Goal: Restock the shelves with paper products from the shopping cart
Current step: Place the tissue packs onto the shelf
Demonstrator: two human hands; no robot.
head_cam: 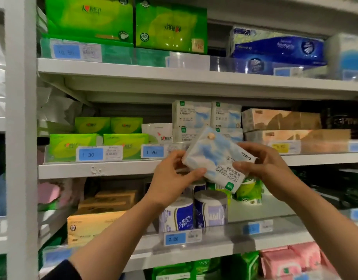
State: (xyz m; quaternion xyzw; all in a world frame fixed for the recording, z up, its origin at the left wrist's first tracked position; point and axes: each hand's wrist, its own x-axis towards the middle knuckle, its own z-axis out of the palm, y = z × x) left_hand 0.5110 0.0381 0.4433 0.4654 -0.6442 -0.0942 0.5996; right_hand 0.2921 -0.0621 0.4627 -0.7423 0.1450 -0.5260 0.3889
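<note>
Both hands grip 1 tissue pack (215,158): left hand (170,178) on its lower-left end, right hand (263,168) on its right end. Pack is tilted, long axis upper-left to lower-right, just in front of the matching stack (206,118) on the middle shelf (97,170). Likely needs levelling before sliding in.

You see dim, soft light; glare on the green packs (125,23); shelf (113,168) recesses shadowed; edges blurred and bowed.
</note>
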